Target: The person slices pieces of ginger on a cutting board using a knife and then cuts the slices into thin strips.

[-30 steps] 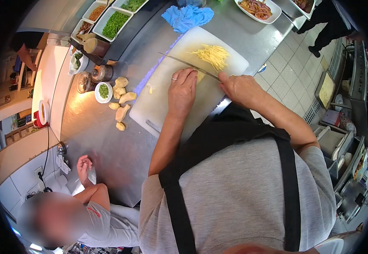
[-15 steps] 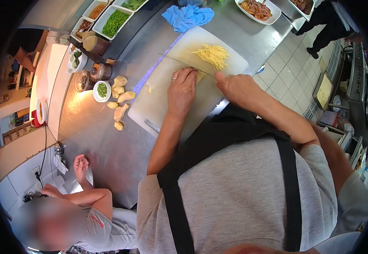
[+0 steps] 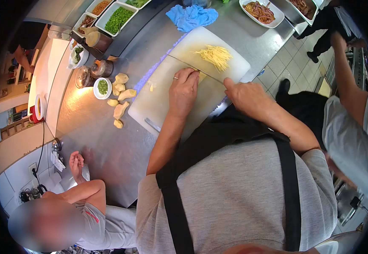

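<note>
My right hand grips the handle of a kitchen knife, its blade lying slantwise across the white cutting board. Curled fingertips of my left hand press down beside the blade on a pale yellow piece of ginger, mostly hidden by the fingers and knife. Beyond the blade lies a pile of thin ginger strips. Several peeled ginger knobs rest on the steel counter left of the board. A small scrap sticks to the board left of my left hand.
A blue cloth lies past the board. Left are a white bowl of chopped greens, jars and trays of toppings. A dish of sliced food stands far right. One person is at left, another at right.
My right hand and the knife handle have shifted slightly right and nearer; my left hand stays on the ginger. A person in a light shirt has come into view at right.
</note>
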Tool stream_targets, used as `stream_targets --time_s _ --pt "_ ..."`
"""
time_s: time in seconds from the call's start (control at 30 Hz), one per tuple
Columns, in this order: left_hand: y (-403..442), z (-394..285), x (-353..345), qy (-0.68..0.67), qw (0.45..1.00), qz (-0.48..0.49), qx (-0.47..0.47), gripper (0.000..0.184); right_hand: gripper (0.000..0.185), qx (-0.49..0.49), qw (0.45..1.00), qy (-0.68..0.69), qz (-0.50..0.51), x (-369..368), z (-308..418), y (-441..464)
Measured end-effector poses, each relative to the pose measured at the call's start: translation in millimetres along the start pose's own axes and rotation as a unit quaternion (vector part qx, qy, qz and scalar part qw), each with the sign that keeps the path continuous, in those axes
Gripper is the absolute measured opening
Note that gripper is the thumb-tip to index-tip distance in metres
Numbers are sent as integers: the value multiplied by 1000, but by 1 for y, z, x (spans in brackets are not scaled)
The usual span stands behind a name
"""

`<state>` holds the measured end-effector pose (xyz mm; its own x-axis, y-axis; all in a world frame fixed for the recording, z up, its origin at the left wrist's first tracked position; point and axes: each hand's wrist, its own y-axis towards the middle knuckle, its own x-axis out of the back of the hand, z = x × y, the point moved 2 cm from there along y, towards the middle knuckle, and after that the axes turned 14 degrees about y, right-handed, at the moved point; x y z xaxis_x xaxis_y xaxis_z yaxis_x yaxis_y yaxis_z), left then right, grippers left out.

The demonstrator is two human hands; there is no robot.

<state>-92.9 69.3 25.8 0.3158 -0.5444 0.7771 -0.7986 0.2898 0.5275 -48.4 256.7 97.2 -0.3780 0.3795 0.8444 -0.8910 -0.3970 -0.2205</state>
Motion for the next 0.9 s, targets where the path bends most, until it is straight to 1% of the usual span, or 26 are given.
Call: stream_targets --time_s 0.1,0.2,0.3,0.4,0.5,0.6,0.7,0.8,0.83,0.9 --pt "1 0 0 -3 1000 -3 -8 11 19 30 998 2 -51 -36 -23 15" --pt "-1 0 0 -2 1000 -6 -10 10 18 17 999 -11 -35 -23 -15 18" --pt "-2 1 -1 -2 1000 -10 -7 10 19 38 998 -20 -36 -6 -7 0" --pt "0 1 0 -2 1000 -14 -5 9 19 21 999 -11 -48 -29 -17 6" --pt "0 1 0 -5 1000 -19 -12 9 19 33 997 22 -60 -33 -21 20" --pt "-2 1 -1 -1 1000 -19 -10 9 18 47 998 5 -37 -14 -14 8" --pt "0 0 0 0 1000 -18 -12 9 13 -16 1000 11 11 -17 -7 3" --pt "0 1 0 -2 1000 -18 -14 9 18 33 998 4 -54 -33 -18 19" --pt "0 1 0 -4 1000 -17 -14 9 18 30 999 0 -37 -35 -23 16" --pt "-1 3 -1 -1 1000 -16 -15 9 18 23 1000 -12 -7 -15 -14 12"
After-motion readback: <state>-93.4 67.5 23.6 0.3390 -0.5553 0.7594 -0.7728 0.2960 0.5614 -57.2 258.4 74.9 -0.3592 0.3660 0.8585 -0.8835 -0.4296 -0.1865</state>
